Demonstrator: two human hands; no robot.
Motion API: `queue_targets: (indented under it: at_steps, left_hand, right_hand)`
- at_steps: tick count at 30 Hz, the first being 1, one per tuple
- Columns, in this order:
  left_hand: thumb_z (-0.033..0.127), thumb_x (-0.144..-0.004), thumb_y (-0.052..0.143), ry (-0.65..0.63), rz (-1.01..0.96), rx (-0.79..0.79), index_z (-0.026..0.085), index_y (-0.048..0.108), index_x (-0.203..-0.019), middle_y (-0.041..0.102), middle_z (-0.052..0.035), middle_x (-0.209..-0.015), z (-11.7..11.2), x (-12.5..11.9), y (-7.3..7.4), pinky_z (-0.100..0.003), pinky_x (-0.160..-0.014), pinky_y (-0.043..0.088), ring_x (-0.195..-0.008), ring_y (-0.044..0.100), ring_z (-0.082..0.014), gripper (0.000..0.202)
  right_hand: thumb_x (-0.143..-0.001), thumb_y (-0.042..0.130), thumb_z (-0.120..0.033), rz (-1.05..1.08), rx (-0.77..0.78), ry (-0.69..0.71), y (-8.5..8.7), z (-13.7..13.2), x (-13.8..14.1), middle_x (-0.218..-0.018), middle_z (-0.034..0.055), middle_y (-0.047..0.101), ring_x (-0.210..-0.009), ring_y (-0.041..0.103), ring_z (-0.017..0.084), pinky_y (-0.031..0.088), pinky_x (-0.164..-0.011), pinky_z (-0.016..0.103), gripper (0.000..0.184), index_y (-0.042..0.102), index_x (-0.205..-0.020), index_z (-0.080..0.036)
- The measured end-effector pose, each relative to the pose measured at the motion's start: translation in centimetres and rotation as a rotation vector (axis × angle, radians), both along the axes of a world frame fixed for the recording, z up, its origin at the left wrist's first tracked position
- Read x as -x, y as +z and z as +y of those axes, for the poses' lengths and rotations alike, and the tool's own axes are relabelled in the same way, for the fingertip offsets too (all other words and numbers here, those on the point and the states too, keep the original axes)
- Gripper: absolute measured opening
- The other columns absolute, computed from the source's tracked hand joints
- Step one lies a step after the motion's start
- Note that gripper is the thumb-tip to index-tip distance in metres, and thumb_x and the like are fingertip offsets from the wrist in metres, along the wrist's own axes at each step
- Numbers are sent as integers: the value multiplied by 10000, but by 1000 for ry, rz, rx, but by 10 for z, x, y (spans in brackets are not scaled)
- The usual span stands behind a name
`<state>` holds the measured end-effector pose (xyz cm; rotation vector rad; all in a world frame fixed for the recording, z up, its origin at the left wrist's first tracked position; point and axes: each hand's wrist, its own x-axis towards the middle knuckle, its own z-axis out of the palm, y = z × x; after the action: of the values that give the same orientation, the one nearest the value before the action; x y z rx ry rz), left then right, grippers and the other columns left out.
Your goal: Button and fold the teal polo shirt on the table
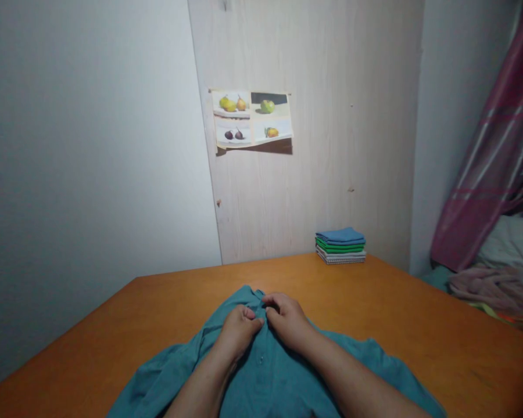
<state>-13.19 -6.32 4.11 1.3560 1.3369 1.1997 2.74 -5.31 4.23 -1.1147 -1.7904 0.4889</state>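
Note:
A teal shirt (265, 377) with a buttoned front lies spread on the orange wooden table (396, 313), its collar pointing away from me. My left hand (237, 331) and my right hand (287, 319) meet at the collar end of the shirt's front. Both hands have their fingers curled and pinched on the fabric near the top of the button strip. The two hands touch each other at the fingertips. A small button shows on the strip just below them.
A stack of folded cloths (340, 245), blue on top, green and checked below, sits at the table's far edge against a pale wooden panel. A fruit picture (251, 119) hangs on that panel. A bed with bedding (497, 278) and a plaid curtain (492, 151) are at right.

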Motion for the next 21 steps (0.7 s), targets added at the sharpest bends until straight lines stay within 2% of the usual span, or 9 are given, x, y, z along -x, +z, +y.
queue_targets:
  at_steps: [4,9,12,14,16,18,21]
  left_hand:
    - [154,-621,698,-63,13,-55,218,504,-822,419,108,-550,-8,2,0,-216,-492,238,-475,353,-88,287]
    - [192,-766,613,-297,74,-194,222,520,-869,436,70,-651,-35,6,20,-221,-556,302,-581,391,-108,142]
    - [222,-834,579,-391,133,-230,220,523,-881,446,50,-713,-45,5,31,-225,-586,327,-632,398,-114,73]
    - [216,-851,567,-421,174,-242,219,521,-887,446,46,-726,-47,6,32,-225,-597,336,-648,397,-117,59]
    - [198,-849,563,-409,206,-250,220,516,-877,441,48,-719,-45,8,30,-223,-598,334,-648,391,-117,59]
    - [182,-836,570,-361,214,-253,221,506,-861,433,53,-707,-41,11,25,-220,-592,330,-641,388,-114,79]
    - [188,-817,590,-288,170,-225,227,489,-885,434,58,-692,-34,14,19,-218,-568,325,-621,390,-113,128]
  right_hand:
    - [-772,523,-115,-40,9,74,3,1,-2,-1132,102,729,-1069,654,239,478,-981,369,410,727,-1123,-172]
    - [-736,508,-81,-46,9,249,9,-4,-8,-1312,78,673,-1222,605,239,422,-1086,392,577,683,-1269,-219]
    - [-762,495,-91,-4,16,359,15,-10,-11,-1373,45,635,-1268,573,226,410,-1091,393,616,632,-1338,-262]
    - [-770,499,-97,-41,11,404,20,-13,-13,-1295,37,683,-1204,606,228,438,-1041,375,557,672,-1272,-266]
    - [-758,525,-102,-130,-16,406,24,-15,-16,-1096,35,744,-1041,653,225,477,-927,335,417,745,-1082,-245]
    - [-739,558,-107,-195,-30,363,26,-15,-19,-902,29,730,-870,649,204,477,-788,287,269,749,-895,-215]
    - [-719,572,-97,-184,-19,293,27,-15,-22,-811,20,678,-768,607,172,433,-691,247,193,711,-815,-192]
